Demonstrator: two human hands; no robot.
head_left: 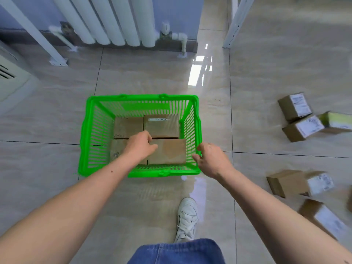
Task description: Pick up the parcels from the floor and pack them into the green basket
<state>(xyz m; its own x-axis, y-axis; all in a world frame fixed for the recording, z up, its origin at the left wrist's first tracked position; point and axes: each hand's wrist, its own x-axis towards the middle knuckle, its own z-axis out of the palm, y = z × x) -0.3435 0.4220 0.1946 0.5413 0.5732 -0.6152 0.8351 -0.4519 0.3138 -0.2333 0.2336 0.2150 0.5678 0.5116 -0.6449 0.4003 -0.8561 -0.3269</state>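
The green basket (95, 141) stands on the floor in front of me with several brown parcels packed flat inside. My left hand (140, 144) reaches into it and rests on the near parcels, fingers curled at the edge of the near right parcel (169, 151). My right hand (212, 160) hovers just outside the basket's near right corner, fingers loosely spread and holding nothing. More parcels lie on the floor to the right: two stacked ones (294, 106) (302, 127), one lower down (299, 182) and one near my right forearm (322, 216).
A white radiator (114, 20) lines the far wall, with white metal legs at left (57, 60) and right (234, 25). A yellow-green packet (337, 120) lies at the right edge. My white shoe (187, 218) stands behind the basket on the glossy tiles.
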